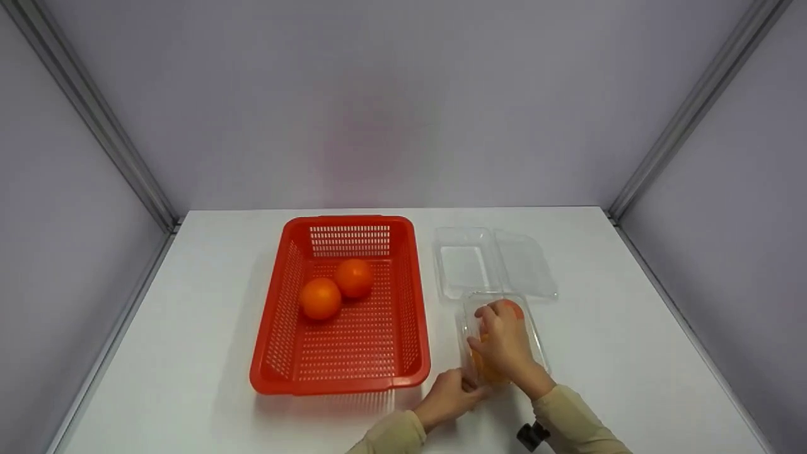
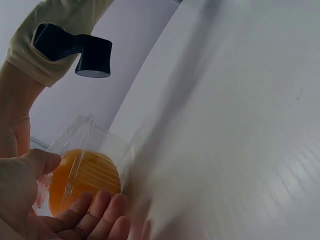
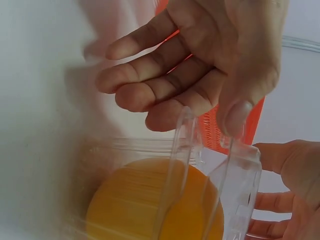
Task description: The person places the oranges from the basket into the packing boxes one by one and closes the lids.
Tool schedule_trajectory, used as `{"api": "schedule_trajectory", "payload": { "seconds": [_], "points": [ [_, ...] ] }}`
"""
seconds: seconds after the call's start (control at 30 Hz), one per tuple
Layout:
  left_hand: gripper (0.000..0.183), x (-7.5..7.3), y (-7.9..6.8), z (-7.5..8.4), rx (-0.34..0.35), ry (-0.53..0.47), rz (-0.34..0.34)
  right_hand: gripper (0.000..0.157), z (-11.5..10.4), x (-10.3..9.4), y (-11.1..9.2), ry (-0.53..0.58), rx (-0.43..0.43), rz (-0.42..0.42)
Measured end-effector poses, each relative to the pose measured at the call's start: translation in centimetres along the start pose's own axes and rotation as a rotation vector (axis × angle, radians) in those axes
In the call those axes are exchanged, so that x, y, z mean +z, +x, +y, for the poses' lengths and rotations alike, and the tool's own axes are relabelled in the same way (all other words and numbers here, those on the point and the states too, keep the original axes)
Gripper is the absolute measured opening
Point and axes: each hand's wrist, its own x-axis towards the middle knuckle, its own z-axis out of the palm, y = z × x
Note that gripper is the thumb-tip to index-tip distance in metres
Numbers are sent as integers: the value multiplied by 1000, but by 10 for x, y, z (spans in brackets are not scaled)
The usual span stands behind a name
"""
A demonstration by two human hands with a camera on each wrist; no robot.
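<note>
A clear plastic clamshell box [image 1: 539, 343] stands right of the basket, its lid over several oranges [image 3: 150, 200]. My left hand [image 1: 449, 398] is at its near left corner. In the right wrist view, the left thumb [image 3: 237, 117] touches the lid's rim and the forefinger lies against the lower rim, pinching the corner. A narrow gap shows between the two rims. My right hand [image 1: 504, 337] rests on top of the lid from the right, fingers spread toward its left edge. It partly hides the oranges inside.
A red perforated basket [image 1: 265, 353] stands to the left with two oranges [image 1: 320, 299] in it. Behind the box lies another clear clamshell box [image 1: 470, 271], its lid folded out to the right. Pale walls border the white table [image 1: 630, 366] at the back and sides.
</note>
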Motion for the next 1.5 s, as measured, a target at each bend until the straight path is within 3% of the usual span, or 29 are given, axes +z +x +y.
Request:
{"api": "schedule_trajectory", "payload": {
  "seconds": [0.3, 0.73, 1.0, 1.27, 1.5],
  "points": [
    [15, 1, 1, 3, -30, -42, -7, 41, -6, 1, -2, -25, 25, -56],
    [20, 6, 4, 4, -83, -153, 35, 36, -6, -1, 2, -28, 43, -117],
    [21, 7, 7, 4, -151, -251, 4, 12, -2, -9, 18, 57, 49, -184],
    [19, 11, 8, 2, -135, -289, 36, 12, 3, -16, 42, 119, 124, -317],
    [19, 10, 7, 5, -141, -289, 23, 14, 10, -15, 57, 128, 155, -352]
  ]
}}
